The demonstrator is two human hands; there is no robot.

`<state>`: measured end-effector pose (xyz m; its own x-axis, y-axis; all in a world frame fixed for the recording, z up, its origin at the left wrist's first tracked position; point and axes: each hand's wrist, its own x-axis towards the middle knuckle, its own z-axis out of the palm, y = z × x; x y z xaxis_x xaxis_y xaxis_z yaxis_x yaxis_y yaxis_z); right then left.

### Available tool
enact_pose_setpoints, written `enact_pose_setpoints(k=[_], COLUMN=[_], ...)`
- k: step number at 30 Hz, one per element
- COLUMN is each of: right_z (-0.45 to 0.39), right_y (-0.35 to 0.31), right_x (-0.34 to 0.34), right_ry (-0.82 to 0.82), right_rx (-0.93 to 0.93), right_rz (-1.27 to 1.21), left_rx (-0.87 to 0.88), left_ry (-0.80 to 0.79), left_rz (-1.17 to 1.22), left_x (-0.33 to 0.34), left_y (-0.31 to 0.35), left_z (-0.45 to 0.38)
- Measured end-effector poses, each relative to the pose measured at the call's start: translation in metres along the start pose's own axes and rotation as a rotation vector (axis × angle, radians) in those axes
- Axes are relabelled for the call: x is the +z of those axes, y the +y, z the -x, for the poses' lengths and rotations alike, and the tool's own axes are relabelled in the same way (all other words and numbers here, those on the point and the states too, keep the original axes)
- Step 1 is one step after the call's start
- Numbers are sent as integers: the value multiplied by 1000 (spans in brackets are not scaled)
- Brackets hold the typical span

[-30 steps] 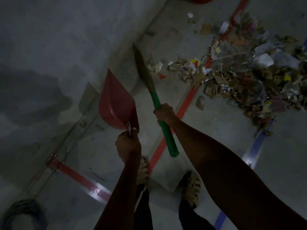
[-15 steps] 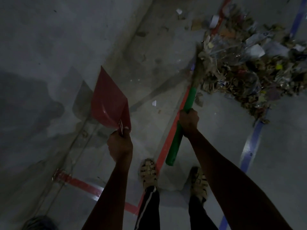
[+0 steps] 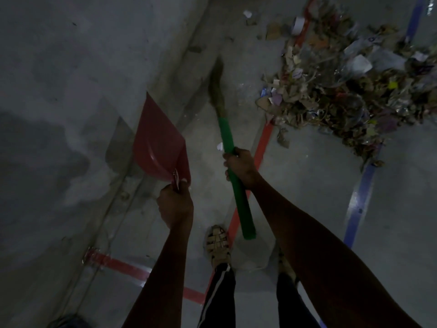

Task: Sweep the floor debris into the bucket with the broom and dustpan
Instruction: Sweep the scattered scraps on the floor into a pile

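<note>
Debris pile (image 3: pixel 350 86) lies right of the blurred broom (image 3: pixel 230 147) (right hand (image 3: pixel 241 168) fingers wrapped round it); left hand (image 3: pixel 175 204) grips the red dustpan (image 3: pixel 158 143).

One broom (image 3: pixel 226 136), one red dustpan (image 3: pixel 159 143), one debris heap (image 3: pixel 350 86) — two hands, left (image 3: pixel 175 204) and right (image 3: pixel 241 167) — two sandalled feet (image 3: pixel 218 245).

The person is showing two bare forearms with no sleeves. The person is wearing dark trousers (image 3: pixel 220 297) with a thin pale stripe running down the side of the left leg, and woven, strappy tan sandals (image 3: pixel 217 243) on both feet; the right one is mostly hidden.
</note>
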<state>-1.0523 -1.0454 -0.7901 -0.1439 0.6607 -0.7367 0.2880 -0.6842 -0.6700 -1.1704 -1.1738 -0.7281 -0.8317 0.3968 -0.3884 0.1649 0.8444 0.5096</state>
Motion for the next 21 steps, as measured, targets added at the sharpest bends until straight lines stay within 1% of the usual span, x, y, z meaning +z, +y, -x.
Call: enact_pose_setpoints(k=[3, 5, 8, 12, 14, 16, 18, 21], right_z=[-3, -4, 1, 12, 17, 25, 40, 72], right_y=[14, 21, 30, 31, 32, 32, 35, 54], right_x=[3, 3, -1, -26, -42, -57, -64, -67], right_ry=[-69, -52, 56, 235, 325, 381, 378, 296], right_rx=[68, 140, 187, 186, 163, 119, 68, -59], right_rz=[98, 83, -5, 29, 35, 29, 21, 79], left_rx=[-30, -38, -15, 48, 60, 65, 67, 69], left_ry=[-12, -14, -24, -44, -40, -36, -34, -29], left_rz=[7, 6, -21, -61, -67, -42, -23, -33], left_x=[3, 3, 2, -2, -4, -4, -5, -6], left_y=[-5, -7, -10, -9, -9, -10, -10, -14], left_z=[0, 1, 1, 2, 4, 9, 16, 33])
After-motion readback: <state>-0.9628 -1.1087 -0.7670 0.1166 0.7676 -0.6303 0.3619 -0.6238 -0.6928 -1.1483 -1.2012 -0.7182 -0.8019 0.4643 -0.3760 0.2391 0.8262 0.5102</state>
